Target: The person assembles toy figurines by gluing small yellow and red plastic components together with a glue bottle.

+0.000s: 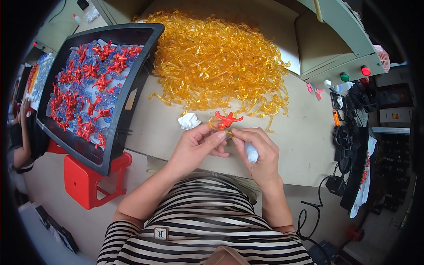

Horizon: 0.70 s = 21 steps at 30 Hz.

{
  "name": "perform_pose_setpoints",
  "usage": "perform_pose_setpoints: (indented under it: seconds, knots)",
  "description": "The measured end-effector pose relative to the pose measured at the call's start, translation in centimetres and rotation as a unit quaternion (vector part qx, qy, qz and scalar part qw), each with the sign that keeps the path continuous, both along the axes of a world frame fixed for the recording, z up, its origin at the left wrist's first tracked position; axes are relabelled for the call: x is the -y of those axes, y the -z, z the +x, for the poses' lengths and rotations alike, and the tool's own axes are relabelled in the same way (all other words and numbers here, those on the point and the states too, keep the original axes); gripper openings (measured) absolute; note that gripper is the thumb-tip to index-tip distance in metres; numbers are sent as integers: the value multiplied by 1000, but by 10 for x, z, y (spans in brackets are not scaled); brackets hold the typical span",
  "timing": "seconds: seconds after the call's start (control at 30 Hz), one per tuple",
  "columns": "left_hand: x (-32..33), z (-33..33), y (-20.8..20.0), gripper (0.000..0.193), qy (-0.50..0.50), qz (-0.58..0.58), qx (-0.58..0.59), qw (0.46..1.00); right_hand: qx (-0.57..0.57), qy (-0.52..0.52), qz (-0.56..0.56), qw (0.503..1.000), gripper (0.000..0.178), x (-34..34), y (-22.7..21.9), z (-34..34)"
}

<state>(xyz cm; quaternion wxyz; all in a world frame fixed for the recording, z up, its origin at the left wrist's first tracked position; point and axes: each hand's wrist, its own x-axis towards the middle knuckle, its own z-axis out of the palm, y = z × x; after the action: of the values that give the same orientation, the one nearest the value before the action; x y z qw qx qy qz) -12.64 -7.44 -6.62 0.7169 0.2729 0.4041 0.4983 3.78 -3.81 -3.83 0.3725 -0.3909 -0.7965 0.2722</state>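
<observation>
Both hands meet over the table in front of my chest. My left hand (193,148) pinches a small toy figure between thumb and fingers. The figure's red upper part (228,119) has arms spread wide, with a clear, yellowish and bluish part below, mostly covered by fingertips. Thumb and forefinger of my right hand (264,154) grip that same lower part from the other side. A small pale-blue squeeze bottle (251,153) with a thin tip is also tucked in the right hand, its tip pointing toward me. Just beyond the left hand lies a crumpled white tissue (189,121).
A large heap of clear yellow plastic pieces (221,62) covers the table's far side. At left, a black tray (115,121) with red-and-blue figures stands above a red stool (84,181). Pink scissors (314,91) and black adapters with cables (343,143) are at right. Another person's hand (24,108) shows far left.
</observation>
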Motion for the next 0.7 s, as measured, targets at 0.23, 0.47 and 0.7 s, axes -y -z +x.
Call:
perform_pose_setpoints:
  seconds: [0.23,0.47,0.7]
  knots:
    - [0,-2,-5,24,8,-45,9,999,-57,86,-263,959,25,-6,-22,15]
    - [0,0,-11,23,7,-56,-25,998,-78,15,-270,959,31,2,-14,37]
    - [-1,7,-11,22,-9,-48,-47,998,-231,120,-184,948,43,16,0,33]
